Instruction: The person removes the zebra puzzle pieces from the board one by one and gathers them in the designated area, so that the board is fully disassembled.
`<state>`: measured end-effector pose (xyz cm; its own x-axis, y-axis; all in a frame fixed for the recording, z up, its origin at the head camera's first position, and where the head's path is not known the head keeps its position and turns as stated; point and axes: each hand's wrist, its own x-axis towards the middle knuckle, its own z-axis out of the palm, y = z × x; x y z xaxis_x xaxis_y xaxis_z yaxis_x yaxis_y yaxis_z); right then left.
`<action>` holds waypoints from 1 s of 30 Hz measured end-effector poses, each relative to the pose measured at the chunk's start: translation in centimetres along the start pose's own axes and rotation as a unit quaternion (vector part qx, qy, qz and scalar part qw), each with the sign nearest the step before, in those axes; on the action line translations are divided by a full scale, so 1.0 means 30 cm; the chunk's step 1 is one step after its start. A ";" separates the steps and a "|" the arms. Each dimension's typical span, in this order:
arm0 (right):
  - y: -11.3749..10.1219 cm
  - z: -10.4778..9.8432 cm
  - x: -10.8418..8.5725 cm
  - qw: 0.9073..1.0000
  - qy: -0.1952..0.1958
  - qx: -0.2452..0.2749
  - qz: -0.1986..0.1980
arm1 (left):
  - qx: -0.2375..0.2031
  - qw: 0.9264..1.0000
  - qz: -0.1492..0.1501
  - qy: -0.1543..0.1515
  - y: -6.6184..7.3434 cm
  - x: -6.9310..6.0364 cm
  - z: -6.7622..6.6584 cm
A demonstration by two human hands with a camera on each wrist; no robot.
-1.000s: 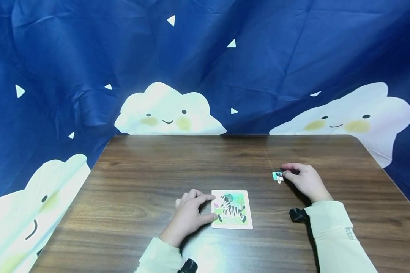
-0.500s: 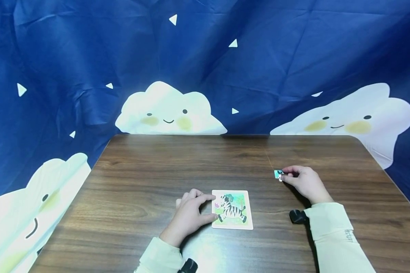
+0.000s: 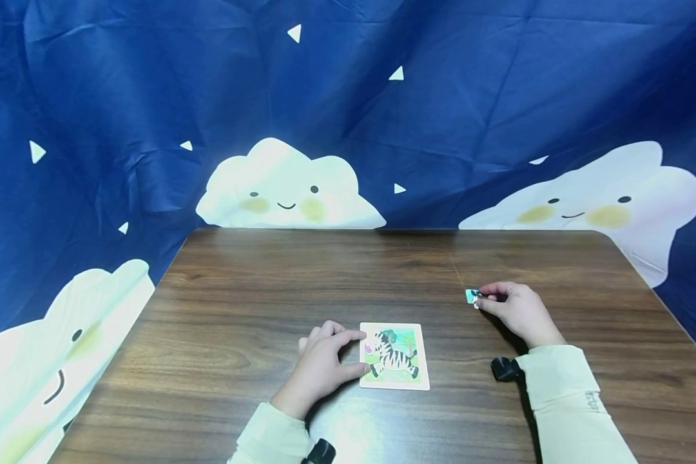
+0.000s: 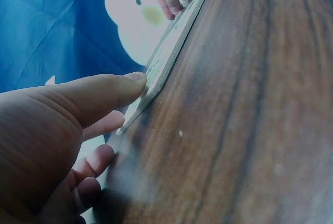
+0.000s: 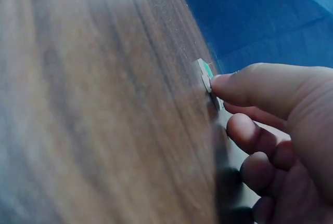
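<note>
A square zebra puzzle (image 3: pixel 393 358) with a pale border lies flat on the wooden table. My left hand (image 3: pixel 319 364) has its thumb and index finger spread along the puzzle's left edge. In the left wrist view the thumb (image 4: pixel 112 91) rests on the board's edge, its other fingers loosely bent. Farther back on the right, my right hand (image 3: pixel 519 312) pinches a small puzzle piece (image 3: pixel 472 296), turquoise with black and white, between thumb and index finger. Seen from the right wrist, the piece (image 5: pixel 206 73) is close to the tabletop; whether it touches cannot be told.
The dark wooden table (image 3: pixel 238 290) reaches back to a blue curtain (image 3: pixel 348 96) printed with white smiling clouds and triangles. A black wrist strap part (image 3: pixel 506 368) hangs by the right cuff, another (image 3: pixel 321 452) by the left cuff.
My right thumb and fingers have moved farther over the small puzzle piece, covering more of it, and the piece has shifted very slightly. The left hand and the zebra puzzle stay in place.
</note>
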<state>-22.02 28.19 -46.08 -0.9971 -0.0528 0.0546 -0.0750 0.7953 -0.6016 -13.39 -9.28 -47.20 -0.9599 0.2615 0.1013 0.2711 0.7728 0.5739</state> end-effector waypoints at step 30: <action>-0.194 0.073 -0.047 0.996 0.021 0.053 -0.062 | -0.004 1.000 0.009 0.008 0.006 -0.005 -0.002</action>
<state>-20.19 22.31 -44.40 -0.9790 -0.1197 0.1649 -0.2002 0.7157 -0.6691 -13.21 -9.23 -47.06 -0.9562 0.2653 0.1240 0.2868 0.7633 0.5788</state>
